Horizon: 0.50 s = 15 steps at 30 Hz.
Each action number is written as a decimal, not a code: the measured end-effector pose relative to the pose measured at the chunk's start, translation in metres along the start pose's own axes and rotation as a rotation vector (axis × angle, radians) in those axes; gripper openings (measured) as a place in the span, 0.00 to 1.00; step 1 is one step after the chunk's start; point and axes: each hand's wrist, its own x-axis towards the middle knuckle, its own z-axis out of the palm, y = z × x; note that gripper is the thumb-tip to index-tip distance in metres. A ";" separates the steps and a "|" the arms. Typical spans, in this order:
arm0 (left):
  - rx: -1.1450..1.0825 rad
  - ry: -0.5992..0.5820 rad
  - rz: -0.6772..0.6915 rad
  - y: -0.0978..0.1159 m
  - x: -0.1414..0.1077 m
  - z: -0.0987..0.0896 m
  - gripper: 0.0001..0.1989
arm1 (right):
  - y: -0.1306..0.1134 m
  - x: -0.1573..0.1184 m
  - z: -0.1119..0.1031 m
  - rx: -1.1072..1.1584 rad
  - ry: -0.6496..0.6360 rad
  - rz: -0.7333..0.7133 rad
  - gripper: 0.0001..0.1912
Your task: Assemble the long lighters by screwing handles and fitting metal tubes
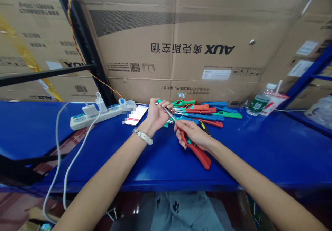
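Note:
A red lighter [199,154] with a long metal tube and green parts slants across the middle of the blue table. My right hand [190,133] is closed round it where the red body meets the tube. At the tube's far end, by a small green piece [159,101], my left hand [158,114] has its fingers curled round the tip, palm partly turned up. Just behind both hands lies a pile of similar lighters in red, blue and green [228,114], their tubes partly hidden by my hands. A black and yellow tool [204,128] rests beside my right hand.
A phone [136,116] and a white power strip [103,112] with cables lie on the left of the blue table [259,148]. A bottle [256,103] and a cup [275,103] stand at the back right. Large cardboard boxes [181,23] rise behind.

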 end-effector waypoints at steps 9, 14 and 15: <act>0.533 0.161 0.411 0.027 0.018 -0.026 0.13 | -0.006 0.000 -0.017 0.025 0.065 0.054 0.18; 1.231 -0.040 0.534 0.010 0.021 -0.055 0.08 | -0.019 0.002 -0.035 0.069 0.268 0.001 0.13; 1.305 -0.071 0.536 0.006 0.022 -0.059 0.10 | -0.020 0.003 -0.038 0.072 0.290 -0.002 0.13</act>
